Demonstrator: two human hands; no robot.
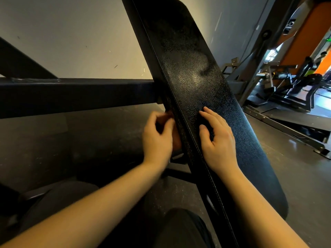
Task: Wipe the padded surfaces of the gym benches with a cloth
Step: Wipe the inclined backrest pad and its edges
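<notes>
Right up close you get dark-trousered knees (180,228) and two bare forearms reaching up toward the pad (188,72), a long black cushion that slants from bottom right to top centre above a dark speckled floor (89,140). The left hand (157,136) is curled around something brownish tucked against the pad's left side edge. I'd guess that's the cloth (176,140), but it's blurry and mostly hidden by the fingers, so don't quote me. The right hand (218,140) lies on the top face just past the stitched seam (180,111), fingers relaxed and spread, gripping nothing that I can make out. The patch under it is too dark to say if there's any fabric there. Handling-wise, the pad looks like pebbled vinyl over foam: firm, a bit slick, with some give under pressure, and bolted down so it isn't going anywhere. So it's really the cloth you hold. It's soft and light, so bunch it in the palm and press it flat. Bracing the free hand on the top face like this seems sensible while working the edge. There's a hazy smear higher up the pad that probably needs a pass too. Behind the pad a heavy dark beam (80,95) crosses in front of a pale wall (71,42), and far right there are more machines (295,83).
</notes>
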